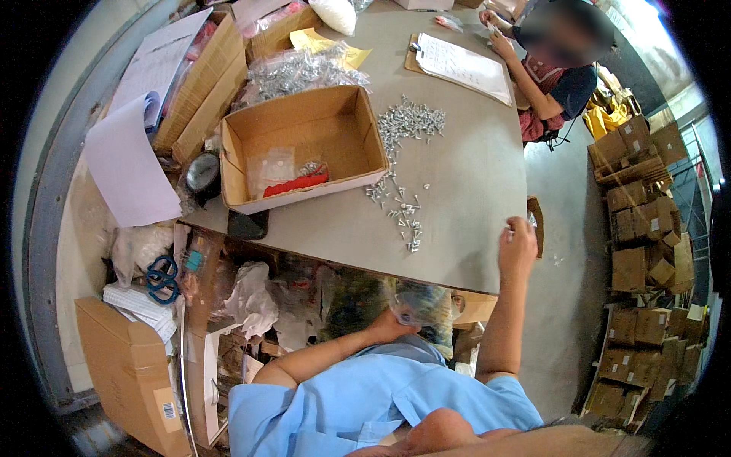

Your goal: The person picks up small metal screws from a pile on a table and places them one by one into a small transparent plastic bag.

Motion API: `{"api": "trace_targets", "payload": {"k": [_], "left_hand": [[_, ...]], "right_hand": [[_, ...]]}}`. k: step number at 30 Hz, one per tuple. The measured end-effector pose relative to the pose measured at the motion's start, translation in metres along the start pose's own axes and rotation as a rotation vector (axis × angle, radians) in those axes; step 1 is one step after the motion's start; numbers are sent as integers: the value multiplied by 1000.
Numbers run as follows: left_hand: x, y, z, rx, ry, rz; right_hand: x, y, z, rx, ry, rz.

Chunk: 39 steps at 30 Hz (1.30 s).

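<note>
Low in front of my body, my left hand (391, 327) is closed around a clear plastic bag (417, 306). My right hand (518, 242) is raised at the table's right edge, its fingers curled together; whatever they may hold is too small to make out. Beside it, past the edge, a small cardboard box (537, 228) shows in part. Small silvery screws (411, 122) lie heaped on the grey table (472, 175), and a thinner trail of them runs toward me. Left of them stands an open cardboard box (304, 107) with small clear bags (276, 169) and a red item (297, 183) inside.
Bags of metal parts (297, 76) lie behind the open box. A clipboard with paper (461, 67) rests at the far side, near a seated person (560, 68). A dark phone-like object (249, 224) sits at the near edge. Stacked cartons (640, 221) line the right.
</note>
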State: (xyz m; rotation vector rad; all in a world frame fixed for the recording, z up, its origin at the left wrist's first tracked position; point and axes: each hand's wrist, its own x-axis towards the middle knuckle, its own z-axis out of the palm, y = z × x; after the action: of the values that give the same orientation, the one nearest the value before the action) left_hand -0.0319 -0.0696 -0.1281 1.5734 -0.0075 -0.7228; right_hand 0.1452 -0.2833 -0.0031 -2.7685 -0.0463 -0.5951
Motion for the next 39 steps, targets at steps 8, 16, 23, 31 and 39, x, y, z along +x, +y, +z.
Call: {"api": "trace_targets", "payload": {"k": [8, 16, 23, 31, 39], "left_hand": [[-8, 12, -4, 26, 33, -2], [-3, -3, 6, 60, 168, 162], [5, -21, 9, -82, 101, 139], [7, -23, 5, 16, 28, -28], [1, -7, 0, -72, -27, 11]], "right_hand": [[-45, -102, 6, 525, -398, -450], [-55, -91, 14, 494, -401, -482], [-45, -81, -14, 655, -824, -511], [-24, -110, 28, 472, -362, -317], [-45, -101, 4, 426, -583, -406]]}}
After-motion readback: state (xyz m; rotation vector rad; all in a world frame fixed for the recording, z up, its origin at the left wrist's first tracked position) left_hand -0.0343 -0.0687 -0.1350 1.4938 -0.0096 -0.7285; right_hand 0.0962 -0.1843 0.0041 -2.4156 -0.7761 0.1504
